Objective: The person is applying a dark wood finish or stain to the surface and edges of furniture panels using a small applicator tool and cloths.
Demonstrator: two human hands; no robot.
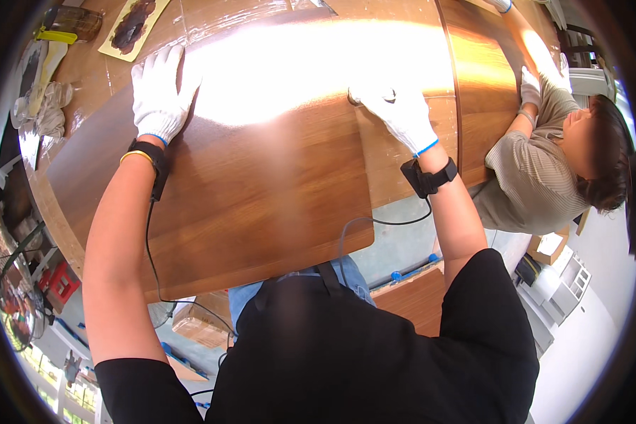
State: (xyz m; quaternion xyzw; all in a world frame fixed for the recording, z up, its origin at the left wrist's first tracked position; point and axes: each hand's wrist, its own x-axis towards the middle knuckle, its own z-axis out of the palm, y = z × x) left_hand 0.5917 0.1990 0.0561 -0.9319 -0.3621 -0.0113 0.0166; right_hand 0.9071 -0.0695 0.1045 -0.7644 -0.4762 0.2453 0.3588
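Observation:
A large glossy wood-grain panel (261,198) lies in front of me, its far part washed out by glare. My left hand (161,95), in a white knit glove, rests flat on the panel's left side, fingers stretched and thumb apart. It holds nothing. My right hand (399,116), gloved the same way, is by the panel's right edge with its fingers curled in. A small dark spot shows at its fingertips; what the fingers hold is too small and too bright to tell. Black straps with cables sit on both wrists.
A covered worktable (396,169) lies under the panel. To the right, another person (544,162) in white gloves leans over a second wood panel (480,78). At the far left are a stained yellow sheet (131,28), a jar (78,21) and crumpled plastic (49,113). A fan (14,304) stands lower left.

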